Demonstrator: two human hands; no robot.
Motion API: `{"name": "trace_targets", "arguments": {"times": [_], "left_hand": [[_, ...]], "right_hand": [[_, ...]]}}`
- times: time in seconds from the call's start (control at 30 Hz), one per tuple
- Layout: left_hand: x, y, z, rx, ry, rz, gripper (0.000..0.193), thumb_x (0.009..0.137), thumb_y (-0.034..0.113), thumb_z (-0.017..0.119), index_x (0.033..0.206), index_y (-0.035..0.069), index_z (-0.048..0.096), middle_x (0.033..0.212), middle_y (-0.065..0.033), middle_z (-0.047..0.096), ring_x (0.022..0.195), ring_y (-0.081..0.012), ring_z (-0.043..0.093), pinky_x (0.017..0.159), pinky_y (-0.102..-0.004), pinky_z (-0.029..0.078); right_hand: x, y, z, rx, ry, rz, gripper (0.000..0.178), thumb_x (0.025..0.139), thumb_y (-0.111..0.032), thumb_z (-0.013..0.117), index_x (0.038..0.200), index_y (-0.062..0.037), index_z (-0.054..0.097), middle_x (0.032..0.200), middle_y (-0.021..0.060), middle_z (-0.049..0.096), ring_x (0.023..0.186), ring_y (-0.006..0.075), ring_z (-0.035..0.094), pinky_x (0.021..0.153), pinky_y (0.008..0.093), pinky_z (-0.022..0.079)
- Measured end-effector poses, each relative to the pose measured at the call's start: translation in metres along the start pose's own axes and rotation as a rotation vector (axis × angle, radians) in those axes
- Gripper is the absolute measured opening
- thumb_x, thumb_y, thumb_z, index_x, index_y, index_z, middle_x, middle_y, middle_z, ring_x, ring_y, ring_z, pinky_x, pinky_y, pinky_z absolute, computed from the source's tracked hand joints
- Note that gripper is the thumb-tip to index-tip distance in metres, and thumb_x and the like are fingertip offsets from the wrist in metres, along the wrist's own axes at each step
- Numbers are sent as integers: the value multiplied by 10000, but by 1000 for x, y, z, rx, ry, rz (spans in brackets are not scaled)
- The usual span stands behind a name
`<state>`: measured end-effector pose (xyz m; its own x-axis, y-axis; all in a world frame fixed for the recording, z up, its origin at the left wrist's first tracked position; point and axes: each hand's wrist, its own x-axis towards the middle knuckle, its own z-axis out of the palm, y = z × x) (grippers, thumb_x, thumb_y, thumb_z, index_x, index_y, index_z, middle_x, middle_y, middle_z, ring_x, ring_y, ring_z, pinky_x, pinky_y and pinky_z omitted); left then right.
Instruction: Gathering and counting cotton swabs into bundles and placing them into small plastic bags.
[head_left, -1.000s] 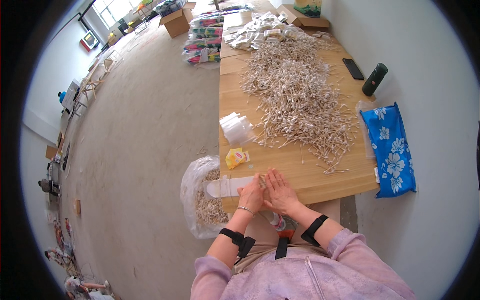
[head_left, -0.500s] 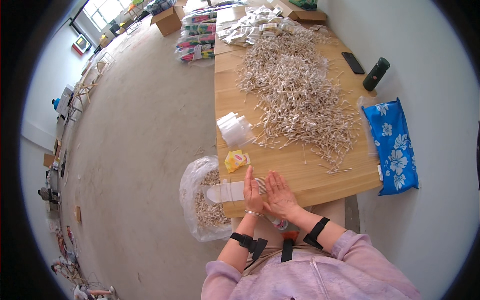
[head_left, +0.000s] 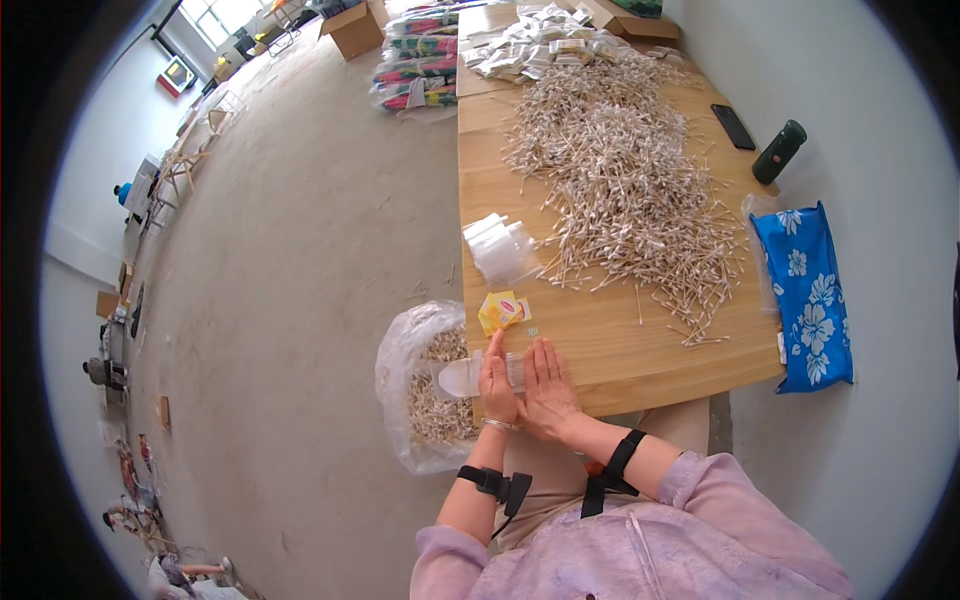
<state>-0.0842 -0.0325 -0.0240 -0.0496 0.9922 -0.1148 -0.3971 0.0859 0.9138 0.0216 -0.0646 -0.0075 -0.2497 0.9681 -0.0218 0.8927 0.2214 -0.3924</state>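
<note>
My left hand (head_left: 498,386) stands on its edge near the table's front left corner, fingers stretched out. Against it, my right hand (head_left: 549,392) lies flat with straight fingers, palm down. Under and between them is a small clear plastic bag (head_left: 462,378), its rounded end sticking out to the left past the table edge. A row of cotton swabs (head_left: 516,370) shows faintly between the hands, partly hidden by them. Just beyond my left fingertips lie yellow printed cards (head_left: 500,312). A tiny pale piece (head_left: 532,331) rests near my right fingertips.
A large heap of loose cotton swabs (head_left: 620,180) covers the table's middle, with packed bags (head_left: 545,42) behind. Flat clear bags (head_left: 498,248) lie at the left edge. Right: phone (head_left: 733,127), dark bottle (head_left: 779,152), blue flowered pack (head_left: 808,300). A swab-filled plastic sack (head_left: 400,390) hangs below left.
The whole view has shifted, so the table sits farther right. My right hand lies flatter and closer over the swabs, covering more of them. A tiny pale piece now shows beside the yellow cards.
</note>
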Motion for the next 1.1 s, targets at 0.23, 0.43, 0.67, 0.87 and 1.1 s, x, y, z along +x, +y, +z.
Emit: {"name": "trace_targets", "arguments": {"times": [0.23, 0.43, 0.67, 0.87, 1.1], "left_hand": [[1, -9, -4, 96, -16, 46, 469, 1011, 280, 329, 1340, -49, 384, 1395, -142, 403, 1331, -228, 322, 1110, -334, 222], [1, -13, -5, 179, -26, 84, 460, 1011, 281, 330, 1320, -48, 419, 1372, -145, 435, 1319, -234, 343, 1101, -334, 235], [5, 1, -8, 272, -23, 141, 455, 1011, 282, 331, 1300, -46, 454, 1349, -148, 467, 1307, -239, 365, 1093, -334, 248], [-1, 32, -27, 604, -99, 195, 430, 923, 166, 485, 1309, -19, 450, 1355, -177, 457, 1321, -312, 350, 1100, -365, 245], [3, 97, -69, 1503, -352, 272, 725, 650, 82, 670, 1324, 27, 408, 1362, -161, 425, 1353, -346, 266, 1131, -432, 204]], "right_hand": [[1, -3, -3, -3, -25, 48, 832, 850, -400, 451, 1418, 83, 83, 1502, 239, 55, 1411, 359, -2, 1139, 452, -7], [-3, 1, -4, 23, -29, 0, 834, 851, -403, 451, 1418, 85, 84, 1504, 240, 40, 1412, 360, -14, 1139, 453, -15], [5, -12, 6, -119, -38, 8, 817, 866, -428, 406, 1414, 96, 101, 1497, 258, 45, 1408, 375, -12, 1139, 455, -25], [10, -24, 17, -160, -35, -32, 806, 870, -412, 396, 1406, 113, 102, 1487, 284, 57, 1404, 393, -6, 1136, 473, -22], [9, -26, 6, -15, -35, -10, 882, 848, -431, 484, 1411, 107, 69, 1490, 277, 30, 1404, 387, -21, 1136, 476, -12]]}}
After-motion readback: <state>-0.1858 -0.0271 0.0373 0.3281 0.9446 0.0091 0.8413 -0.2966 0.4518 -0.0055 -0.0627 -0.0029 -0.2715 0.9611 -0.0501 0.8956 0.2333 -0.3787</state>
